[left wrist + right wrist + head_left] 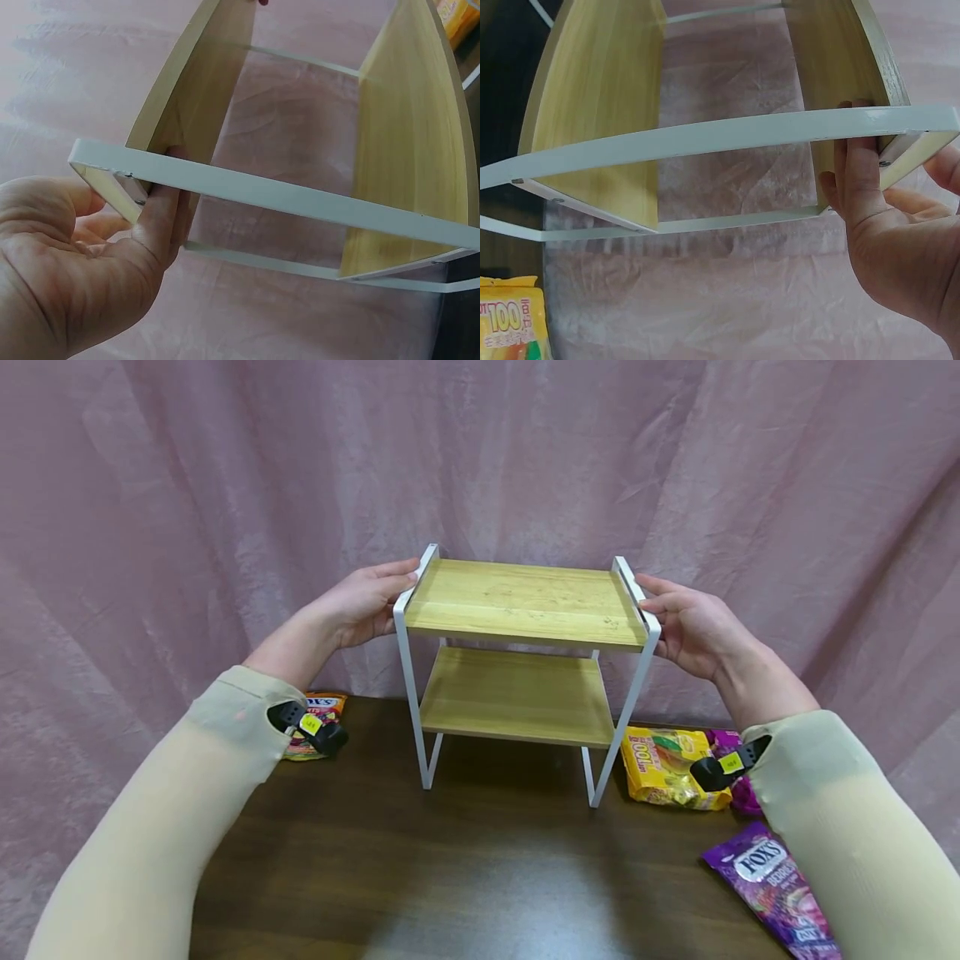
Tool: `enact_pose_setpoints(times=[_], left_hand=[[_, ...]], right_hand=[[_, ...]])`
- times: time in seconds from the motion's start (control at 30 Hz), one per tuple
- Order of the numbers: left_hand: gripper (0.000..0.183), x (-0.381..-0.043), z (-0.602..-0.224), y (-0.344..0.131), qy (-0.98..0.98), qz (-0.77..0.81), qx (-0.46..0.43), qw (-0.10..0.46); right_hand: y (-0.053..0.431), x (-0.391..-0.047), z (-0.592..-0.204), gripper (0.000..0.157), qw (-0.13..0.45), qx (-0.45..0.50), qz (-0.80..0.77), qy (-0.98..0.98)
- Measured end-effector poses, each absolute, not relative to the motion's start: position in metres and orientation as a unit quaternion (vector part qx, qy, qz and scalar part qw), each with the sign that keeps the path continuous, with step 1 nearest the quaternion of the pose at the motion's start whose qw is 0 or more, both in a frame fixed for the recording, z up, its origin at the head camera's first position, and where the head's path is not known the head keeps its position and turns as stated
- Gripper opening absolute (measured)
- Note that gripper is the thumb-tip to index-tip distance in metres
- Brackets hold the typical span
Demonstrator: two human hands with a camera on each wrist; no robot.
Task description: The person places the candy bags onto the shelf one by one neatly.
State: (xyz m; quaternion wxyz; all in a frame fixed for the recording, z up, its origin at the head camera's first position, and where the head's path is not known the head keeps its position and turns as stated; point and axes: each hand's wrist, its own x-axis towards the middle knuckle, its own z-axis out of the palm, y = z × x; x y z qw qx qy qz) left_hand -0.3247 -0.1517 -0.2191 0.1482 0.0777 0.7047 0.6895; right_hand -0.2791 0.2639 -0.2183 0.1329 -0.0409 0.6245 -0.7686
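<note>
Head view: 1 2-tier rack (525, 632), upright, mid-frame at the back of the dark brown table (450, 868), just before a pink curtain (525, 460). White side frames carry 2 pale wooden boards, the upper board (517, 593) directly over the lower board (517, 693). From my remote post I can't tell whether the feet bear full weight on the table.

Left hand (375, 597): narrow, holding the rack at the top of its left side frame. Left wrist view shows me a digit hooked under the end rail, below the upper board, with others on the outer face.

Right hand (690, 627): narrow too, holding the top of the right side frame. Right wrist view gives me digits passing beneath the rail to the board's underside, others outside the frame.

Packets on the table. Left: an orange-and-red bag (326, 703), partly hidden behind the black unit (330, 739) on the left wrist. Right: a yellow bag (660, 764) marked "100", lying near the rack's right leg; a purple packet (723, 741) beside it, mostly covered from me by the wrist gear. Nearer the camera, a purple FOX'S bag (776, 885) lies aslant, part of it under my line to the right sleeve (855, 827).
</note>
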Motion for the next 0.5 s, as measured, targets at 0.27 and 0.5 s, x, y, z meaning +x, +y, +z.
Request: enact_pose_setpoints(times=[0.27,0.5], left_hand=[[0.060,-0.3276,-0.2192,-0.1499,0.698,0.694,0.082,0.156],[0.059,-0.3342,-0.2163,-0.1459,0.708,0.683,0.061,0.168]], right_hand=[[0.2649,-0.2801,-0.2188,0.070,0.128,-0.029,-0.774,0.619],[0.2674,-0.2792,-0.2182,0.069,0.129,-0.031,-0.769,0.625]])
